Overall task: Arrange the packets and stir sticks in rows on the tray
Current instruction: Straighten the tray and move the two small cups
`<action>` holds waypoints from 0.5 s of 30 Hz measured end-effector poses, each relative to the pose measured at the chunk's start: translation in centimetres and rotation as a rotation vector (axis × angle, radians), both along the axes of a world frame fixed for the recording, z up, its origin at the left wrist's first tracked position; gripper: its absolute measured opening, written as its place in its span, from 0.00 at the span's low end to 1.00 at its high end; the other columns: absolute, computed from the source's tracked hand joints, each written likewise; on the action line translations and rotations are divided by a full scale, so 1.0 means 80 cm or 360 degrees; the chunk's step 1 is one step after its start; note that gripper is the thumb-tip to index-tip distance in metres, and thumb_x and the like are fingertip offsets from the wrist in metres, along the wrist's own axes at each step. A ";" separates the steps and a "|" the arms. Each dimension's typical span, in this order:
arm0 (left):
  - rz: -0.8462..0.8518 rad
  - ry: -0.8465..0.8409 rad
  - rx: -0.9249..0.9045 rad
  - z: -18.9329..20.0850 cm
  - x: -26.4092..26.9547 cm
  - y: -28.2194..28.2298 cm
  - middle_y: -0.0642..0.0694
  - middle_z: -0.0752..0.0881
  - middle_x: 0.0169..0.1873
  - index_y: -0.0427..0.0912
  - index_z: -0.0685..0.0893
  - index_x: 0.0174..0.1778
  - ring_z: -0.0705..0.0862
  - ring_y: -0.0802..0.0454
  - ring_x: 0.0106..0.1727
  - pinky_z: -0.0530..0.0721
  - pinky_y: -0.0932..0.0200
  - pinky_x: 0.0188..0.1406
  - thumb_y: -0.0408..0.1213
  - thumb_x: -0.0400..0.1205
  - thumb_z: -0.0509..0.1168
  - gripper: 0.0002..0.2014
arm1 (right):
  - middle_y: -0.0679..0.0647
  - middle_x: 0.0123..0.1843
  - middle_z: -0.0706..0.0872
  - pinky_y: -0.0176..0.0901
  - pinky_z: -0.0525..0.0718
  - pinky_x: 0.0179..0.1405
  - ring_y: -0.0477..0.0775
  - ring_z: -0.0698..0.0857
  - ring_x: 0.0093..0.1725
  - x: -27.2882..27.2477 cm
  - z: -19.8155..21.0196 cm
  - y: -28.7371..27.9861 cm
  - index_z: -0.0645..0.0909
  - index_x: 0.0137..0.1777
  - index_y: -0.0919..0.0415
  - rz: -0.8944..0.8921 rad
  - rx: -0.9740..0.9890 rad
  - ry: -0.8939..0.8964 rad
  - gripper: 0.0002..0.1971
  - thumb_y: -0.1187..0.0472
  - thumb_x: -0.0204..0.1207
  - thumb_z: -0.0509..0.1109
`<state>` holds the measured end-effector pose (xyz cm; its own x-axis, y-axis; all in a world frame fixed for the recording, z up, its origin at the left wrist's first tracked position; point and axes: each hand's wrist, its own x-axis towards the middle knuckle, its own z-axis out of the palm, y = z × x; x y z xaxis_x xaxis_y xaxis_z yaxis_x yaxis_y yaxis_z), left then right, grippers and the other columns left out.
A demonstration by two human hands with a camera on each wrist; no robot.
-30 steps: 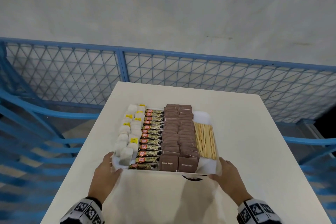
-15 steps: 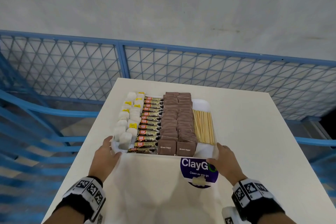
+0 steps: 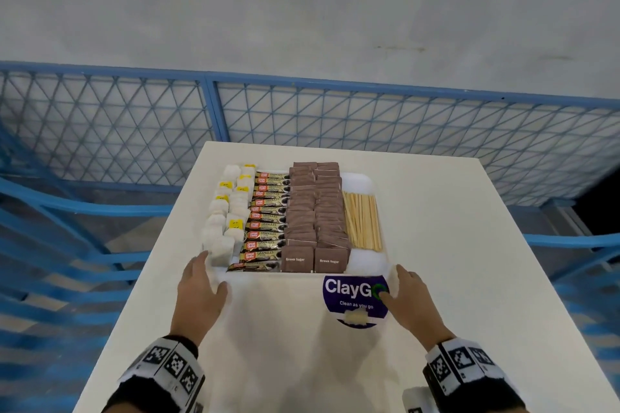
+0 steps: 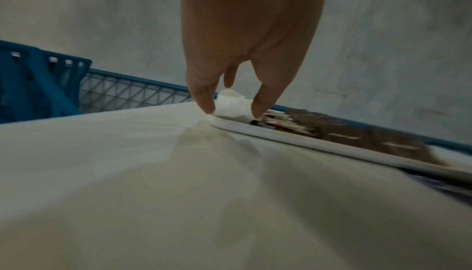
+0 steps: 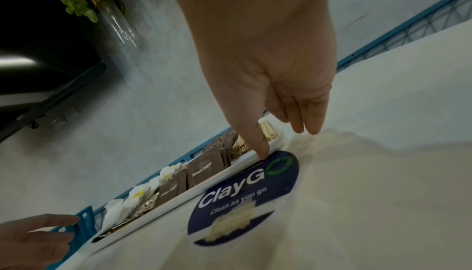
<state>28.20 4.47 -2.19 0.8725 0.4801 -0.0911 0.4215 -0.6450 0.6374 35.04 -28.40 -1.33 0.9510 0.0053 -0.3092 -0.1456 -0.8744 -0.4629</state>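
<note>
A white tray (image 3: 365, 261) lies on the table with rows from left to right: white tea bags (image 3: 223, 228), coffee sticks (image 3: 265, 225), two columns of brown sugar packets (image 3: 315, 211), and wooden stir sticks (image 3: 364, 223). My left hand (image 3: 204, 275) is at the tray's near left corner, its straight fingers (image 4: 207, 106) touching the rim (image 4: 293, 140). My right hand (image 3: 399, 282) is at the near right corner. One finger (image 5: 261, 151) touches the rim (image 5: 178, 197) and the others hang straight just above the table. Neither hand holds anything.
A round purple "ClayGo" sticker (image 3: 352, 298) lies on the white table (image 3: 453, 245) just in front of the tray, between my hands. A blue mesh railing (image 3: 302, 117) runs behind the table's far edge, with a drop on both sides.
The tray has slid away from me across the table and uncovered the sticker. My hands, which held its near corners, now lie with straight fingers against the rim.
</note>
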 end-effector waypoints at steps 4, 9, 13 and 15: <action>-0.0314 -0.0276 0.0066 0.001 -0.034 -0.069 0.33 0.76 0.64 0.32 0.77 0.65 0.79 0.34 0.62 0.76 0.45 0.65 0.21 0.72 0.69 0.24 | 0.58 0.63 0.79 0.39 0.76 0.60 0.53 0.79 0.59 -0.065 0.016 -0.038 0.67 0.75 0.61 -0.0103 0.0175 -0.0002 0.27 0.59 0.77 0.69; -0.1053 -0.0121 -0.0015 0.006 -0.072 -0.185 0.54 0.76 0.59 0.45 0.82 0.58 0.74 0.61 0.61 0.66 0.71 0.66 0.31 0.80 0.63 0.12 | 0.47 0.45 0.80 0.29 0.73 0.43 0.41 0.78 0.38 -0.157 0.031 -0.108 0.79 0.61 0.54 -0.0213 0.0167 -0.0077 0.13 0.58 0.77 0.69; -0.1458 -0.0075 -0.0136 0.018 -0.089 -0.280 0.58 0.76 0.52 0.47 0.81 0.56 0.75 0.64 0.54 0.73 0.67 0.62 0.34 0.82 0.59 0.10 | 0.43 0.39 0.76 0.30 0.70 0.41 0.37 0.74 0.35 -0.228 0.042 -0.168 0.80 0.48 0.51 -0.0317 0.0052 -0.0140 0.04 0.60 0.75 0.70; -0.1650 -0.0064 -0.0146 0.025 -0.096 -0.325 0.54 0.79 0.56 0.46 0.81 0.58 0.77 0.60 0.58 0.71 0.70 0.62 0.35 0.83 0.58 0.11 | 0.43 0.36 0.75 0.35 0.72 0.41 0.42 0.76 0.35 -0.263 0.048 -0.196 0.82 0.42 0.55 -0.0402 -0.0017 -0.0205 0.03 0.63 0.72 0.73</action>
<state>20.52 -21.51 -0.18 0.8562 -0.5141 -0.0513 -0.3345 -0.6272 0.7034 14.04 -44.07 2.49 0.9532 -0.2394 -0.1847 -0.3001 -0.8228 -0.4827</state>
